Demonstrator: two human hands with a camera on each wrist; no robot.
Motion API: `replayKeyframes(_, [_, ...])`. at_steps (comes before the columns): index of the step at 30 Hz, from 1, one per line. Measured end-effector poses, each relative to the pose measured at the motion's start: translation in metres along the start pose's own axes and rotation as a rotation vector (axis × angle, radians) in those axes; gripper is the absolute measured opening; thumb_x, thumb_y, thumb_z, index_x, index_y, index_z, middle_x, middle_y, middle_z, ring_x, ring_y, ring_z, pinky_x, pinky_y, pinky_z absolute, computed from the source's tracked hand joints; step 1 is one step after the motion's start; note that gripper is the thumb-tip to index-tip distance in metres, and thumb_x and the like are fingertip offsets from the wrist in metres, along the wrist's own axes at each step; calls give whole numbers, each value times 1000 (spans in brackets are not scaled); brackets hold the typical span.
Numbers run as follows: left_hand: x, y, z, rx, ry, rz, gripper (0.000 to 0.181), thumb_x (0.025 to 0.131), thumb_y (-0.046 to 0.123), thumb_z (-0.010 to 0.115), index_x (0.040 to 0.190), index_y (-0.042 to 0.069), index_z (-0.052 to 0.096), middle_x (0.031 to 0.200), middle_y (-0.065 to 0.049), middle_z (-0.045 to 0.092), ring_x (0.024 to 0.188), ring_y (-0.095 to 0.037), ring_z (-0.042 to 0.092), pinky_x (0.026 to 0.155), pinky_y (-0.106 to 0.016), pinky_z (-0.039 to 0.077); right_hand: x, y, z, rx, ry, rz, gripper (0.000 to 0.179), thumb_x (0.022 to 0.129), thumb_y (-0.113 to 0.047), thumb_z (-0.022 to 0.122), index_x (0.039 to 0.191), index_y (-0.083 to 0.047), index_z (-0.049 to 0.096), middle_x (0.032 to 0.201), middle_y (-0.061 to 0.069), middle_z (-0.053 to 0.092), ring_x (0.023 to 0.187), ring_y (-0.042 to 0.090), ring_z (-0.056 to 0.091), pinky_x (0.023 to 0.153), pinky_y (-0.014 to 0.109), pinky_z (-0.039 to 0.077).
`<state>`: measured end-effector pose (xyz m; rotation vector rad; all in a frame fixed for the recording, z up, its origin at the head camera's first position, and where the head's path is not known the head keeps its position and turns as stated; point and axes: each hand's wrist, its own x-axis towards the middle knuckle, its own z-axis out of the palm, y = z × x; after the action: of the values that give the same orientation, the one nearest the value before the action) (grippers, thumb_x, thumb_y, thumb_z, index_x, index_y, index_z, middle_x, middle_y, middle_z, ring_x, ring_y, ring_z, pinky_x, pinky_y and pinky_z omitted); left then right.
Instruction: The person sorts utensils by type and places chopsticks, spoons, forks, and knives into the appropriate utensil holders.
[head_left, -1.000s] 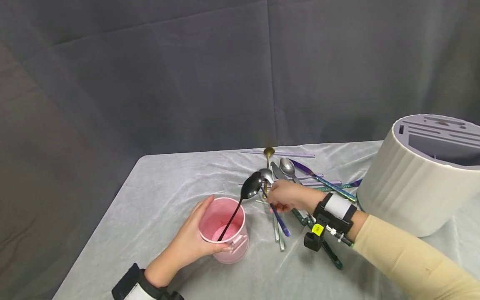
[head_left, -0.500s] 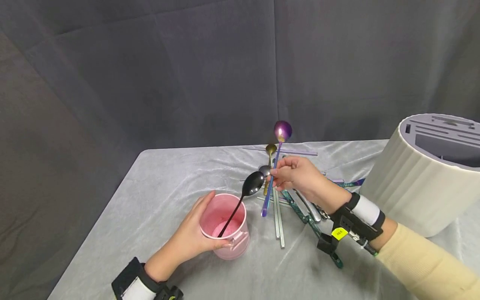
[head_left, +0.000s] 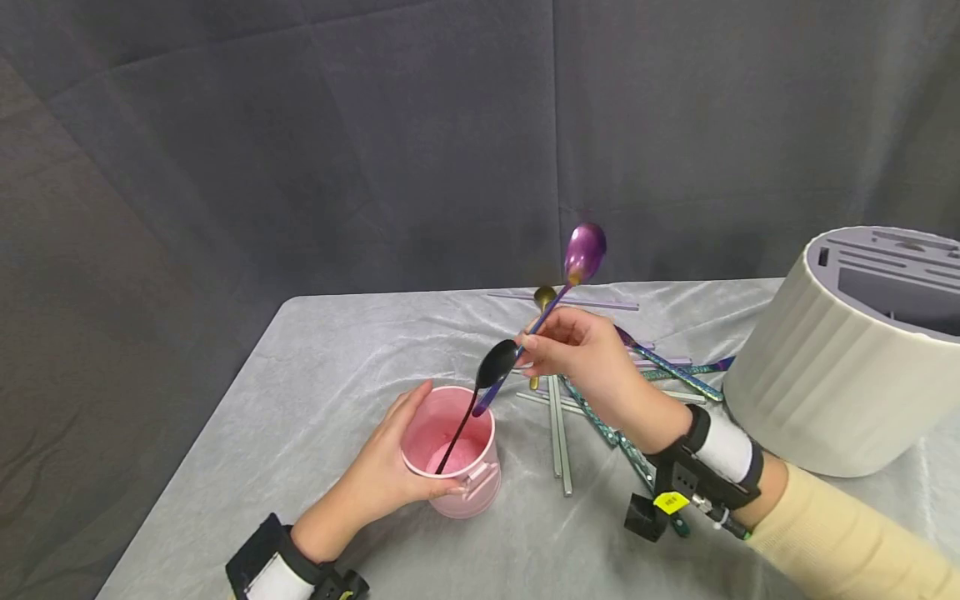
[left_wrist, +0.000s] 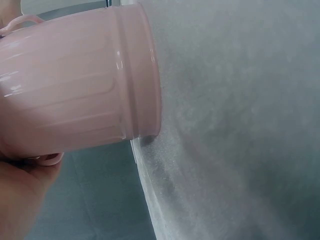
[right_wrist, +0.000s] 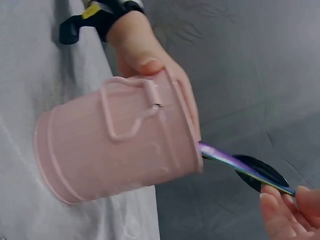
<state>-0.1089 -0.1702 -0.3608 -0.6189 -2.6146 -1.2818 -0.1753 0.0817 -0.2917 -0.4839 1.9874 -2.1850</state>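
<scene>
My left hand point(head_left: 390, 471) grips the side of a small pink bucket point(head_left: 483, 492) that stands on the cloth; its thumb lies near the side handle point(right_wrist: 125, 135). A black spoon point(head_left: 497, 364) leans in the bucket, bowl up and out past the rim. My right hand point(head_left: 592, 358) pinches a purple-blue spoon point(head_left: 585, 252) partway along its handle, bowl upward. That handle's lower end reaches the bucket's mouth; how deep it sits is hidden. In the left wrist view, the bucket point(left_wrist: 65, 80) shows its outer wall.
Chopsticks point(head_left: 558, 442), a gold spoon point(head_left: 544, 297), and several green-patterned and purple pieces of cutlery point(head_left: 675, 373) lie behind and under my right forearm. A white ribbed holder point(head_left: 832, 375) with a slotted grey top point(head_left: 892, 287) stands at the right.
My right hand has picked up the purple-blue spoon from the pile, raised and turned it, and brought its handle end left to the bucket. My left hand stays on the bucket.
</scene>
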Motion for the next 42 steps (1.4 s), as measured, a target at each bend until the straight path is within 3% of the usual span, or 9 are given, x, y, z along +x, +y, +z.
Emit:
replayKeyframes(4, [0, 0, 0, 6, 5, 12, 108, 55, 14, 95, 142, -7, 36, 131, -18, 51, 116, -33, 52, 96, -48, 45, -4, 8, 8, -37, -21, -33, 11, 90, 8, 62, 95, 16, 57, 84, 8, 68, 72, 14, 68, 71, 32, 57])
replayKeyframes(11, [-1, -1, 0, 1, 1, 16, 108, 55, 15, 95, 143, -6, 35, 130, -18, 50, 114, -32, 53, 95, -47, 46, -11, 26, 22, -172, -88, -110, 7, 88, 8, 64, 87, 13, 59, 86, 22, 69, 71, 14, 68, 70, 34, 58])
replayKeyframes(17, [0, 0, 0, -7, -6, 18, 110, 55, 17, 95, 144, -6, 35, 131, -18, 50, 114, -33, 52, 95, -47, 47, -15, 32, 30, -346, -27, -187, 7, 84, 5, 70, 81, 8, 64, 76, 14, 69, 69, 17, 66, 66, 27, 54])
replayKeyframes(21, [0, 1, 0, -3, -5, 16, 109, 55, 16, 95, 144, -6, 35, 132, -18, 49, 114, -33, 52, 95, -49, 46, -18, 31, 35, -409, -12, -220, 7, 82, 4, 72, 86, 7, 67, 76, 10, 68, 71, 16, 63, 66, 25, 53])
replayKeyframes(26, [-1, 1, 0, -3, -2, 17, 109, 56, 15, 94, 144, -6, 34, 134, -19, 49, 115, -34, 52, 95, -49, 46, -20, 33, 37, -465, -35, -236, 4, 84, 1, 70, 84, 4, 67, 72, 4, 64, 67, 12, 54, 60, 25, 47])
replayKeyframes(33, [-2, -2, 2, -21, 9, 20, 107, 56, 13, 94, 143, -6, 35, 132, -18, 50, 115, -33, 53, 95, -48, 46, -26, 36, 38, -494, -58, -199, 15, 89, -4, 66, 74, -1, 63, 65, -5, 50, 61, 10, 44, 55, 23, 39])
replayKeyframes(42, [-1, -2, 2, -17, 7, 33, 106, 57, 12, 93, 144, -6, 35, 132, -19, 50, 115, -34, 53, 95, -49, 46, -26, 45, 39, -518, -77, -269, 9, 85, 0, 69, 77, 2, 65, 65, -1, 55, 60, 5, 45, 54, 22, 42])
